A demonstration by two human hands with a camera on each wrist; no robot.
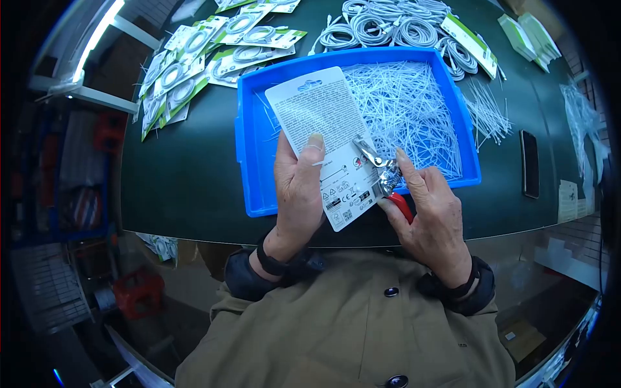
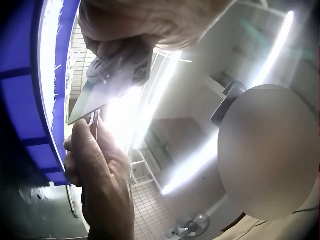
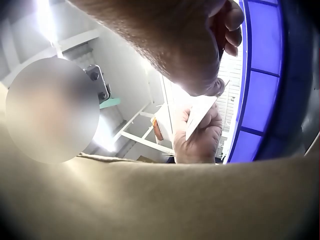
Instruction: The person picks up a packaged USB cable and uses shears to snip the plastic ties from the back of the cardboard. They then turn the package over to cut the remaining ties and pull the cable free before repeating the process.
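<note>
In the head view, my left hand [image 1: 299,187] grips a white printed hang card [image 1: 314,103] by its left edge, thumb on the text side. A coiled white cable [image 2: 97,71] shows on the card's other face in the left wrist view. My right hand [image 1: 432,213] holds spring-loaded pliers [image 1: 400,205] with a red handle and silver head. The pliers' head overlaps the card's right edge, with the index fingertip beside it. Below both hands lies a blue tray [image 1: 255,174], heaped on its right side with thin white plastic strips [image 1: 407,103] resembling cable ties.
Carded cables [image 1: 174,74] pile at the back left. Loose coiled grey cables [image 1: 414,32] lie behind the tray, and green-and-white cards [image 1: 529,39] stack at the back right. More white strips [image 1: 486,110] and a phone [image 1: 530,163] sit right of the tray.
</note>
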